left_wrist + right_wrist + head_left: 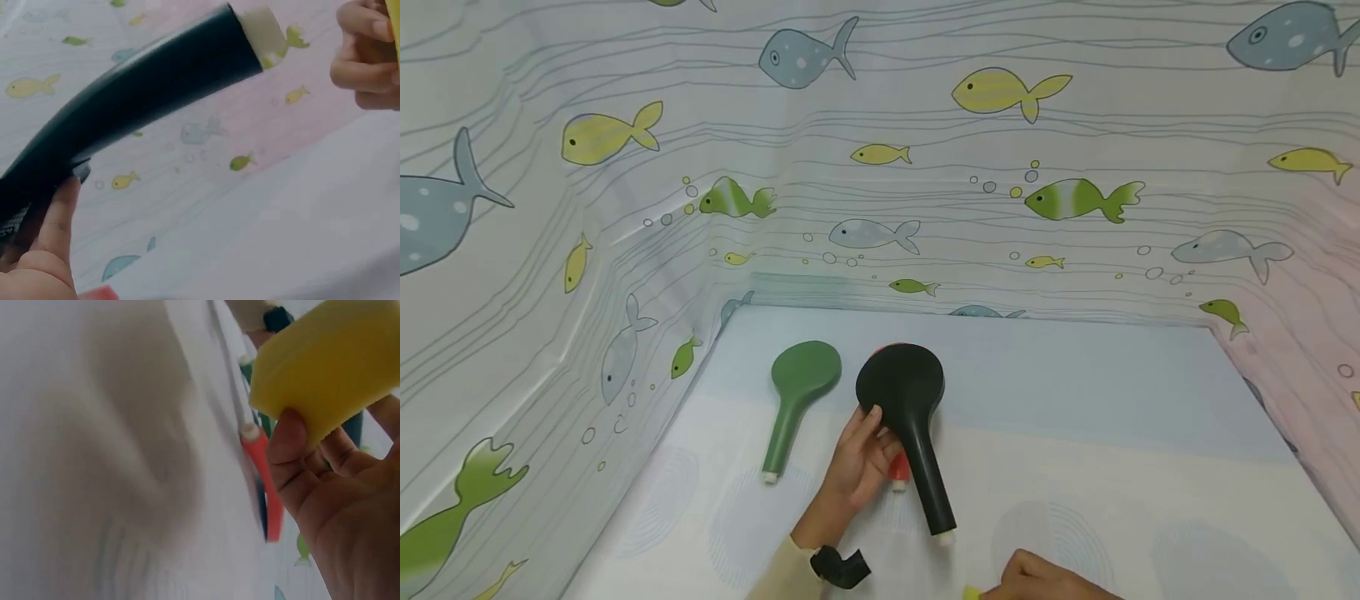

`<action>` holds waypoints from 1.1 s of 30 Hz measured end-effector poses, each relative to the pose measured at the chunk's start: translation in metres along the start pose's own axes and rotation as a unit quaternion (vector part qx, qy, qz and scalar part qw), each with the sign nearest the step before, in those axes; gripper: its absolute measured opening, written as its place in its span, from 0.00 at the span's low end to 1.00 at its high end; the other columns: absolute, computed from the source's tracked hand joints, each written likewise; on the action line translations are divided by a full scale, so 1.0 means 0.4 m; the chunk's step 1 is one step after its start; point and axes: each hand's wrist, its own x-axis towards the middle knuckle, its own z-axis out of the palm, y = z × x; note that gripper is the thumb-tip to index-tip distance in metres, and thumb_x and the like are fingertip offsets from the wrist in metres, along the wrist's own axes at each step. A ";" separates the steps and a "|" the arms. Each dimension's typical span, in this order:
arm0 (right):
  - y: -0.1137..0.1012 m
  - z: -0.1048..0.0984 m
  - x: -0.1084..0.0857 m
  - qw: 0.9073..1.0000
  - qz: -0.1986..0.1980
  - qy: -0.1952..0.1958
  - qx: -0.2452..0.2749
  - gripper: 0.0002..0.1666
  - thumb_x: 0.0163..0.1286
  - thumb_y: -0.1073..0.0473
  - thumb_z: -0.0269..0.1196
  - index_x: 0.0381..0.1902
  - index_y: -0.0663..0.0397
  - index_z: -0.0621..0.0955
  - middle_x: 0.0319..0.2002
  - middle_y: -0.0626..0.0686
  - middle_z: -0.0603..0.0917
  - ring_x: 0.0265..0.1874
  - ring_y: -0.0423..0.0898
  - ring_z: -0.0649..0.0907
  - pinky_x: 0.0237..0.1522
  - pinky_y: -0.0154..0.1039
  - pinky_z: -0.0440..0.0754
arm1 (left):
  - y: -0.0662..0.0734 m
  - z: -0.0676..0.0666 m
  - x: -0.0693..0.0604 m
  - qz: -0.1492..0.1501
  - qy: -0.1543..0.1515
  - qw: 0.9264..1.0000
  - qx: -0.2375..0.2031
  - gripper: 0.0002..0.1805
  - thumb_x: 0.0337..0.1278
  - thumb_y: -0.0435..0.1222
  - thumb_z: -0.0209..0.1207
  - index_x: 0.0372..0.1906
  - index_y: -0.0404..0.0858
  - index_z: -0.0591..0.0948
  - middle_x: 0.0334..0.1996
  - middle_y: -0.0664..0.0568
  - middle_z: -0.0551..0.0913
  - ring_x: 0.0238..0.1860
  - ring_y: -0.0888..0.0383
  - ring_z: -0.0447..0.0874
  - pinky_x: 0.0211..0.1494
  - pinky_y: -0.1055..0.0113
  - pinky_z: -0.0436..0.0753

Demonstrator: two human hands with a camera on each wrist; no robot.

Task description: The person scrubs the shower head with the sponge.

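In the head view, my left hand (865, 462) grips a black handheld shower head (901, 379) by the edge of its round head. Its handle slants down to a pale threaded end. Behind it lies a red shower head (898, 468), mostly hidden. To the left, a green shower head (805, 371) rests on the table. At the bottom edge, my right hand (1037, 577) pinches a yellow sponge (337, 359), which the right wrist view shows held between thumb and fingers, apart from the black shower head. The left wrist view shows the black handle (162, 81) close up.
A white and pale blue table surface (1075, 375) lies under everything. Fabric walls (925, 192) printed with fish and wavy lines stand around the back and sides. A black strap (838, 568) circles my left wrist.
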 end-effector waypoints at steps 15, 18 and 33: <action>-0.033 -0.142 -0.067 0.990 0.131 0.030 0.046 0.33 0.66 0.81 0.50 0.67 0.59 0.73 0.51 0.49 0.75 0.41 0.40 0.75 0.34 0.29 0.77 | -0.025 0.060 0.124 -0.108 -0.032 0.984 0.138 0.29 0.74 0.32 0.52 0.75 0.39 0.59 0.51 0.51 0.87 0.50 0.56 0.89 0.56 0.59 0.84; -0.054 -0.155 -0.077 0.982 0.184 0.043 0.025 0.31 0.70 0.78 0.50 0.67 0.55 0.74 0.51 0.47 0.76 0.45 0.40 0.76 0.38 0.31 0.76 | -0.037 0.077 0.154 -0.131 -0.011 0.979 0.159 0.26 0.73 0.33 0.54 0.71 0.39 0.63 0.48 0.52 0.88 0.45 0.57 0.90 0.55 0.60 0.84; -0.086 -0.229 -0.084 0.960 0.235 0.133 -0.081 0.27 0.71 0.74 0.54 0.65 0.50 0.75 0.53 0.44 0.76 0.45 0.39 0.76 0.41 0.32 0.80 | -0.113 0.104 0.252 -0.179 -0.005 0.965 0.193 0.28 0.71 0.35 0.57 0.70 0.36 0.64 0.52 0.41 0.86 0.44 0.56 0.89 0.55 0.56 0.84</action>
